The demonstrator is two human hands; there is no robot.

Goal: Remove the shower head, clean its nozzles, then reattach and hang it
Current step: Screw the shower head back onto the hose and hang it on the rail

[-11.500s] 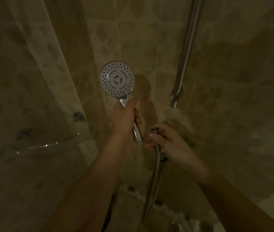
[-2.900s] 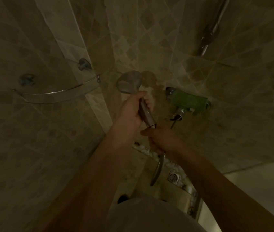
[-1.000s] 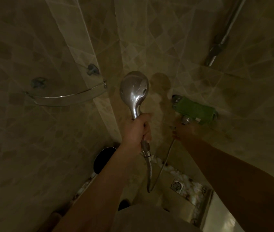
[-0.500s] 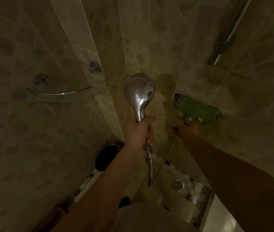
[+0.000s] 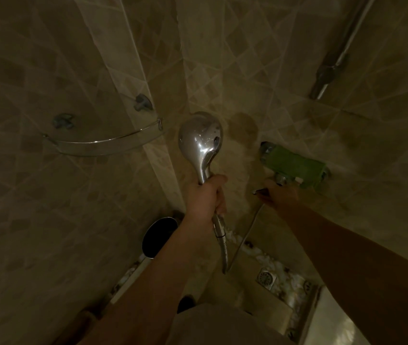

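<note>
- A person's left hand [image 5: 206, 197] keeps a clenched grip around the handle of a chrome shower head [image 5: 201, 140], holding it upright in a dim, beige-tiled shower corner, its shiny back toward the camera and its nozzle face turned away.
- A metal hose [image 5: 221, 241] hangs from the bottom of the handle below the fist.
- The right hand [image 5: 278, 195] reaches up under the wall-mounted mixer valve [image 5: 281, 179]; whether its grip is clenched or released cannot be told in the low light.
- A green cloth [image 5: 295, 168] lies draped over the valve body.
- A glass corner shelf [image 5: 103, 143] with a metal rail is fixed to the walls at left; nothing can be made out on it.
- A dark round bin [image 5: 159, 236] stands on the floor beside the left forearm; its contents are lost in shadow.
- A square floor drain [image 5: 267, 278] sits among pale pebble tiles.
- The slide rail [image 5: 334, 61] runs up the wall at upper right.
</note>
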